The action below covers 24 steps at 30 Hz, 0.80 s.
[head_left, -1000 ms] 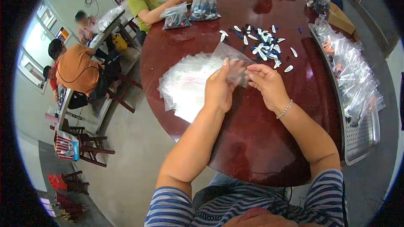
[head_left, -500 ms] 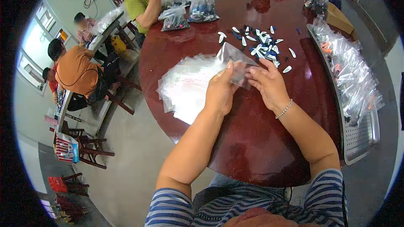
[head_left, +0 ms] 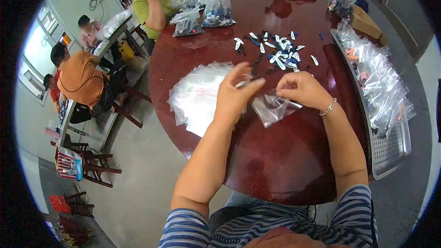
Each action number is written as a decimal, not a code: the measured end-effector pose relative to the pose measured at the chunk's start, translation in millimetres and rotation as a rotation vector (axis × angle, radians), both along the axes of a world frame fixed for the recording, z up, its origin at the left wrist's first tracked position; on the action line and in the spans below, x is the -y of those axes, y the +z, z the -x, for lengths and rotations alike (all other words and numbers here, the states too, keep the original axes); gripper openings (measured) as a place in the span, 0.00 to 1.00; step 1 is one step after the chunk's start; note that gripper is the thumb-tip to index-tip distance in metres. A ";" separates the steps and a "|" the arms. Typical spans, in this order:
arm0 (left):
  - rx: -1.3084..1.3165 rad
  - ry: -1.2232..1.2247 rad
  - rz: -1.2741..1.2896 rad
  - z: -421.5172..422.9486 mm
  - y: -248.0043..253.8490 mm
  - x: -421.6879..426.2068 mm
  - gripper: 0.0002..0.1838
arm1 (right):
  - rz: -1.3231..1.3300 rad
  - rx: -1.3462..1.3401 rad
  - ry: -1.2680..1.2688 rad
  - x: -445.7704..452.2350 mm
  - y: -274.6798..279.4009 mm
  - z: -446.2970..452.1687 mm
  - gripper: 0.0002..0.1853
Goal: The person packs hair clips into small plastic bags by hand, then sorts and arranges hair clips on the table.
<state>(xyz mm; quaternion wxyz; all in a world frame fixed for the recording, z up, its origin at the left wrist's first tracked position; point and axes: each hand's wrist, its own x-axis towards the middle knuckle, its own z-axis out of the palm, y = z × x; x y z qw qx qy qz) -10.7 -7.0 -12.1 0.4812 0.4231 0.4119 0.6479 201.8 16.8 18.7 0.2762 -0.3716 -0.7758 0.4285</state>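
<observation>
My right hand (head_left: 307, 91) has its fingers pinched on the upper edge of a small clear plastic bag (head_left: 272, 111), which hangs over the table. To the left of the bag, my left hand (head_left: 233, 95) is open, thumb and fingers spread apart with nothing visible between them. A fanned stack of flat clear bags (head_left: 195, 98) lies beside and partly behind my left hand. Beyond both hands is a loose pile of small teardrop-shaped pieces (head_left: 285, 54), white and dark blue or black, resembling snap hair clips.
The round dark red table (head_left: 285, 165) has filled bags (head_left: 217, 11) at its far left. A metal tray (head_left: 390, 151) heaped with packed clear bags (head_left: 379, 78) runs along the right, near a cardboard box (head_left: 366, 24). Co-workers sit across the table and further left.
My left hand has let go of the bag and spread its fingers. The bag now hangs lower from my right hand, which has moved slightly right and curled its fingers.
</observation>
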 end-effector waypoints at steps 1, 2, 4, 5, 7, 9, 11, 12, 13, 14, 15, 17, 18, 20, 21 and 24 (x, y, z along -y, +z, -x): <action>-0.192 -0.163 0.016 -0.2 2.6 5.1 0.29 | -0.015 0.064 0.000 5.1 10.0 -0.3 0.05; -0.384 -0.328 0.031 -1.6 5.3 10.2 0.26 | -0.015 0.065 -0.002 7.7 16.3 -0.1 0.05; -0.414 -0.412 0.072 -7.4 5.7 15.1 0.18 | -0.027 0.102 0.047 10.8 22.4 -1.4 0.07; -0.474 -0.488 0.102 -9.1 4.8 15.7 0.15 | -0.025 0.102 0.045 11.2 21.1 -2.4 0.07; -0.518 -0.571 0.121 -10.5 6.8 18.2 0.09 | -0.212 0.085 0.101 11.3 18.1 -4.0 0.08; -0.488 -0.617 0.099 -10.5 -0.6 15.7 0.08 | -0.196 0.079 0.098 15.5 21.5 -1.2 0.08; -0.457 -0.658 0.078 -9.8 -4.2 14.6 0.08 | -0.179 0.075 0.099 16.4 22.4 1.5 0.08; -0.481 -0.669 0.097 -9.9 -0.5 16.0 0.07 | -0.186 0.072 0.107 15.6 20.6 2.5 0.09; -0.505 -0.681 0.117 -9.8 1.5 16.4 0.07 | -0.193 0.069 0.115 14.8 19.0 3.6 0.10; -0.505 -0.681 0.118 -10.2 1.0 15.7 0.07 | -0.192 0.069 0.115 14.4 17.6 5.4 0.10; -0.466 -0.623 0.146 -10.9 0.0 14.6 0.08 | -0.154 -0.023 0.034 14.4 16.1 8.0 0.11; -0.385 -0.505 0.144 -10.1 1.3 13.8 0.09 | -0.124 -0.130 -0.112 17.3 18.8 10.3 0.15; -0.381 -0.505 0.152 -9.4 0.2 12.1 0.09 | -0.132 -0.193 -0.167 13.3 15.0 9.9 0.13; -0.235 -0.381 0.178 -7.2 -2.3 9.0 0.09 | -0.267 -0.303 -0.254 10.5 12.7 7.8 0.12; -0.158 -0.362 0.172 -7.6 -1.1 9.3 0.09 | -0.279 -0.347 -0.306 12.3 15.9 9.8 0.09; -0.167 -0.321 0.164 -7.1 1.7 10.2 0.08 | -0.422 -0.270 -0.343 11.8 15.1 7.5 0.06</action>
